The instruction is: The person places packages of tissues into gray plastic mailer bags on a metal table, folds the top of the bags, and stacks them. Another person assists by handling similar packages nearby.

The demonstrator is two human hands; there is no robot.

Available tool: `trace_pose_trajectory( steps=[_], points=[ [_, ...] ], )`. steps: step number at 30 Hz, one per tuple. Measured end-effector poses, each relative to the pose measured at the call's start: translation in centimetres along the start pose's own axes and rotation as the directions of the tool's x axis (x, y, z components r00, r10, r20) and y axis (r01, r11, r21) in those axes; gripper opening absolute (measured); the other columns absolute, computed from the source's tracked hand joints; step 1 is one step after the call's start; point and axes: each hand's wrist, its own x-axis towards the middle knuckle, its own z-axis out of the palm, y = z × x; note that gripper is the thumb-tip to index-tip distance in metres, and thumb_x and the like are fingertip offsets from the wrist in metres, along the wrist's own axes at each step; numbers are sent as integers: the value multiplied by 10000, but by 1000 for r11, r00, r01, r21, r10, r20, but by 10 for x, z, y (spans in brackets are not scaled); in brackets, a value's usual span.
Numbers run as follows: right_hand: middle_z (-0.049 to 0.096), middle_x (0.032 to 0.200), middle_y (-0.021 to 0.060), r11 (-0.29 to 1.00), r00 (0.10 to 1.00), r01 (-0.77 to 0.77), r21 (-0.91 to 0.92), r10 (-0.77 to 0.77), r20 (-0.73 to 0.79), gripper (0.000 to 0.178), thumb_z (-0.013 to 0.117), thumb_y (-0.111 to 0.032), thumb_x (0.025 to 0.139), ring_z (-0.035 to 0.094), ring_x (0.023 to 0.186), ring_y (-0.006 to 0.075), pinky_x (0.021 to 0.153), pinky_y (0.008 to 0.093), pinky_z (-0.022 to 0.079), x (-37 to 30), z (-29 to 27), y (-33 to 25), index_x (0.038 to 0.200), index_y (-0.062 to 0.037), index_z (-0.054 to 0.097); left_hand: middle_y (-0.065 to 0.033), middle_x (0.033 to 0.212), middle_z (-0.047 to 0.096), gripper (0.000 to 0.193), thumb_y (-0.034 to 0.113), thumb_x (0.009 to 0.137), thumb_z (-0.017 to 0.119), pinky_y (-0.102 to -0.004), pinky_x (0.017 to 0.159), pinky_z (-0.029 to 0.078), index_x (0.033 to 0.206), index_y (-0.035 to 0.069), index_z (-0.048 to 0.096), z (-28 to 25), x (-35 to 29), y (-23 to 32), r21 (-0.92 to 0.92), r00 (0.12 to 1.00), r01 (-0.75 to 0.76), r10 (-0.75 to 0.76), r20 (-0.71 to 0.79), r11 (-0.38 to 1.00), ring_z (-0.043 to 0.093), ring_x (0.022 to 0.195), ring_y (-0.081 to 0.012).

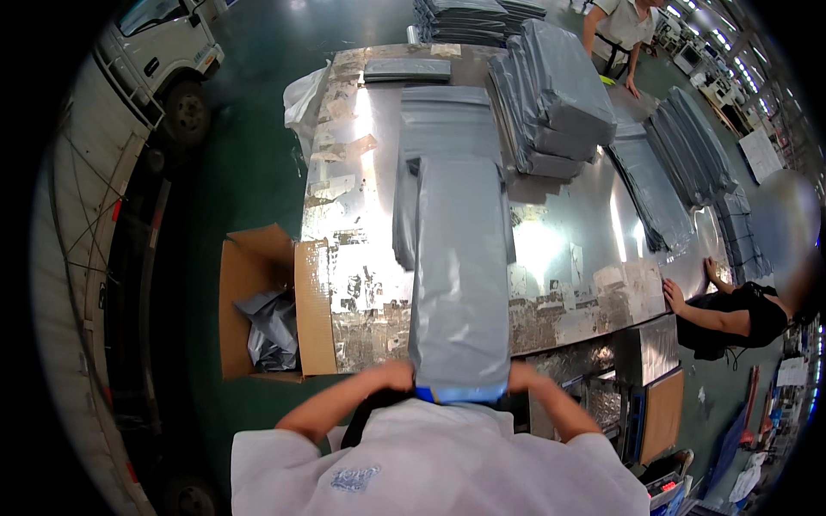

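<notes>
A long grey plastic bag [462,275] lies lengthwise on the metal-topped table, its near end reaching past the table edge to my waist. A blue edge with a little yellow [460,395] shows at that near end; what it belongs to is hidden. My left hand [397,376] is closed at the bag's near left corner, and my right hand [521,377] at its near right corner. Both hands are blurred and their fingers partly hidden. Under the long bag, flat grey plastic bags [446,112] extend toward the far side.
Stacked grey packages [564,86] stand at the far right of the table [344,331], beside more stacks [693,146]. A cardboard box [314,305] with crumpled grey plastic is at left. One person [731,322] stands at right, another [624,34] far right. A truck [163,60] is parked left.
</notes>
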Motion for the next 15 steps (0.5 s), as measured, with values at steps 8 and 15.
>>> trace_pose_trajectory(
  steps=[8,15],
  points=[
    [571,619,130,758,912,102,644,188,-366,440,595,-450,737,578,631,224,588,343,437,-2,-15,18,640,-21,577,-135,746,606,465,465,821,400,-414,668,438,729,65,617,0,-2,-69,-145,938,174,-208,-276,974,578,758,-315],
    [566,591,35,597,853,206,775,279,-441,336,604,-339,779,500,510,99,489,250,404,2,0,-15,731,-9,562,-114,751,590,330,398,830,444,-387,639,437,827,100,586,-27,-25,-4,-100,898,-24,-23,-440,995,567,713,-292]
  ],
)
